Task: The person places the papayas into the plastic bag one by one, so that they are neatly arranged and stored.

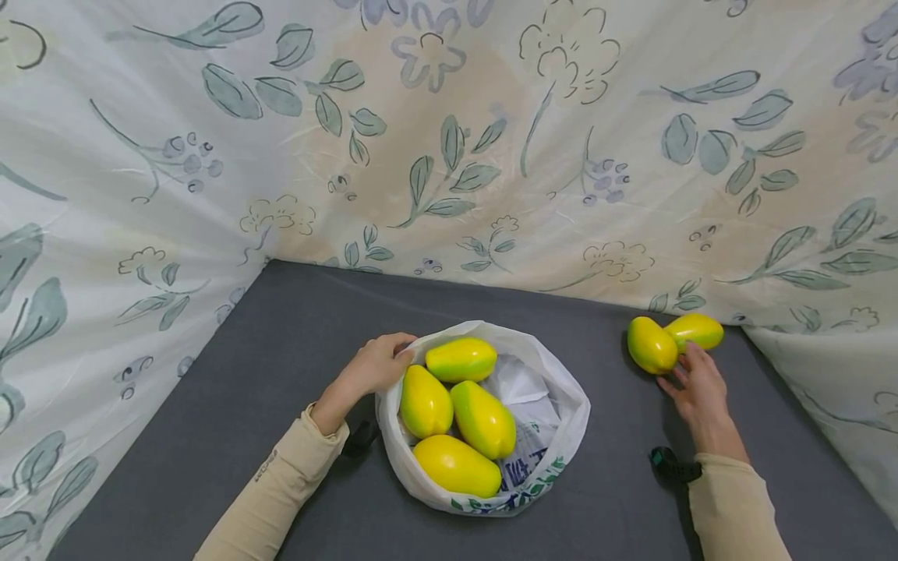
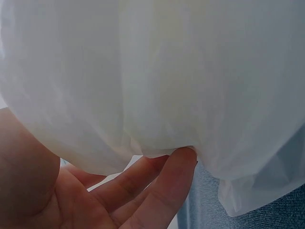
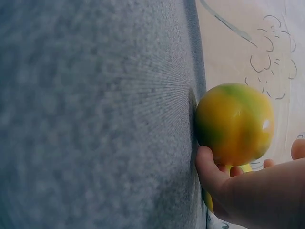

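A white plastic bag (image 1: pixel 575 397) stands with its mouth wide, holding several yellow-green mangoes (image 1: pixel 484 421). My left hand (image 1: pixel 372 364) pinches the bag's rim at its upper left; in the left wrist view, thumb and fingers meet at the edge of the translucent plastic (image 2: pixel 157 86). Far to the right, two more mangoes lie side by side, one upright-looking (image 1: pixel 652 345) and one lying on its side (image 1: pixel 696 331). My right hand (image 1: pixel 698 393) reaches to them with loosely bent fingers. In the right wrist view its thumb is right at the lower edge of the nearer mango (image 3: pixel 236 124).
A dark grey cloth surface (image 1: pixel 309 312) lies under everything. Floral curtains (image 1: pixel 449 156) rise along the back and both sides, with the two loose mangoes close to the back one. Each wrist wears a dark strap, like the one on the right (image 1: pixel 673 466).
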